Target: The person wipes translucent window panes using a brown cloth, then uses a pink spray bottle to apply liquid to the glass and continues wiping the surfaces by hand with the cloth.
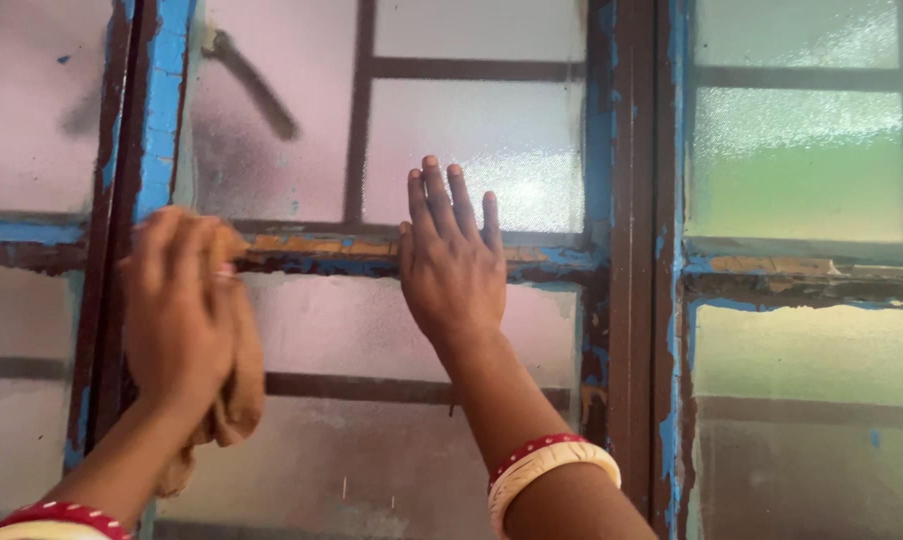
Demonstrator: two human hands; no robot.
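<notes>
My left hand (pixel 177 305) is raised at the left of the frame, blurred, fingers curled shut, forearm coming up from the lower left corner. My right hand (pixel 452 265) sits at centre frame, flat, fingers straight and pointing up, forearm rising from the bottom edge, bangles on both wrists

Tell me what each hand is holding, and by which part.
Left hand grips a bunched tan cloth by its upper part. Right hand holds nothing, lying flat on the frosted glass window.
</notes>
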